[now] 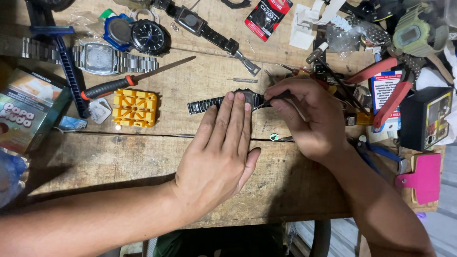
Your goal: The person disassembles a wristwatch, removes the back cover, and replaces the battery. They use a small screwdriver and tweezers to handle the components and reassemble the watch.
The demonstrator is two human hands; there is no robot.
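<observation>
Currently, in the head view, you are working on a dark watch (245, 97) lying flat on the wooden bench (143, 157), near its middle, with its metal bracelet (205, 104) stretching out to the left.

Your left hand (221, 152) lies palm down, fingers straight and together; their tips press on the watch case and pin it to the bench. It grasps nothing.

Your right hand (309, 119) is pinched tight round a slim dark tool (273, 98), with the tip set against the right side of the case, just beside your left fingertips.

Judgement: the step in hand is fine work at the case edge or the bracelet joint; which one cannot be told. The next move calls for steady downward pressure from the left hand and a controlled push of the tip, since a slip would run toward your own fingers.

Left of the watch sit a yellow block (135, 107) and a file (133, 80) with a black and orange handle. Red-handled pliers (388, 90) lie to the right, other watches at the far edge.
</observation>
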